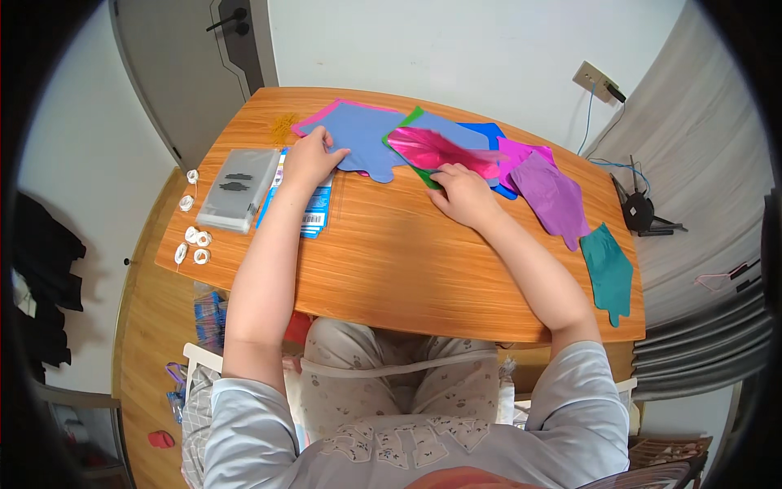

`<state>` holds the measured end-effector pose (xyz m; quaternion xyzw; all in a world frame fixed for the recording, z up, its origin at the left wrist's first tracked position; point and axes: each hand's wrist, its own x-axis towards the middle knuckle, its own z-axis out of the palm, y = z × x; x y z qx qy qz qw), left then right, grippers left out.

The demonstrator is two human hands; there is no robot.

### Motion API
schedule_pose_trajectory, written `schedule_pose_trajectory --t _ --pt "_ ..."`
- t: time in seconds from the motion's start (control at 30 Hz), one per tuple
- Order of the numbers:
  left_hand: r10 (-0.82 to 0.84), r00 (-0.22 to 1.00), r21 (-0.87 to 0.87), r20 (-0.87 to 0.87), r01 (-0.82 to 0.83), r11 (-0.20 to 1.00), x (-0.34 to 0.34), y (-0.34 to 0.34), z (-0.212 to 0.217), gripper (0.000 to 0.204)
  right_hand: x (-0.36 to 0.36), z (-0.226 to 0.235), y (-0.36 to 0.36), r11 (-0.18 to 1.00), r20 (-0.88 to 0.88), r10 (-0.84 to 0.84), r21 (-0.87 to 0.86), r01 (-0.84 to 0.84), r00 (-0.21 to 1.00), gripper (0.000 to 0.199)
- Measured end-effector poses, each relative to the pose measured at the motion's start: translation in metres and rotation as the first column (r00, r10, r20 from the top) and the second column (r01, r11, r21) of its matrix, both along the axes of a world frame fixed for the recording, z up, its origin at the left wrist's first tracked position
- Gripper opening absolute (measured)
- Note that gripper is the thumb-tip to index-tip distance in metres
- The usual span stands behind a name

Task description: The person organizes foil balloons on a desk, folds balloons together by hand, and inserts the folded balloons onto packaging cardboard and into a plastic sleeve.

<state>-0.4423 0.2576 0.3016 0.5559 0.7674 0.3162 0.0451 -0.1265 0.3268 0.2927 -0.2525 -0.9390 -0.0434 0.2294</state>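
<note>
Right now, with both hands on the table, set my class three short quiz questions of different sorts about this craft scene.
1. True or false: the left hand rests on the periwinkle-blue cut sheet.
2. Which sheet does the right hand touch? A shiny magenta sheet; B teal cut sheet; C purple cut sheet.
3. Fill in: the clear grey plastic box lies to the person's ____.

Key: 1 true; 2 A; 3 left.

Table (391, 269) bears overlapping sheets (440, 143) at twelve o'clock, a lidded box (239, 189) at ten o'clock, and a lone sheet (609, 273) at three o'clock overhanging the edge.
</note>
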Motion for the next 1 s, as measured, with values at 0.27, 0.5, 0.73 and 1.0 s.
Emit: schedule_pose_trajectory --t 0.27,0.5,0.73,1.0 --pt "-0.068 0.973 0.361 -0.220 0.145 0.921 0.041 0.005 0.008 0.036 0.000 -0.006 0.018 0.998 -0.146 -0.059 -0.024 0.056 0.988 0.018" --pt "-0.323 0.752 0.139 0.574 0.300 0.944 0.132 0.017 0.014 0.049 0.021 0.006 0.023 0.875 -0.494 -0.269 -0.485 -0.005 0.827 0.018" --pt "-0.392 0.499 0.181 0.773 0.419 0.890 0.186 0.024 0.009 0.036 0.046 0.005 0.016 0.634 -0.584 -0.255 -0.703 -0.323 0.771 0.023" --pt "-0.405 0.455 0.296 0.793 0.293 0.909 0.181 0.034 -0.011 0.026 0.049 -0.006 0.028 0.422 -0.657 -0.372 -0.749 -0.511 0.656 0.022"
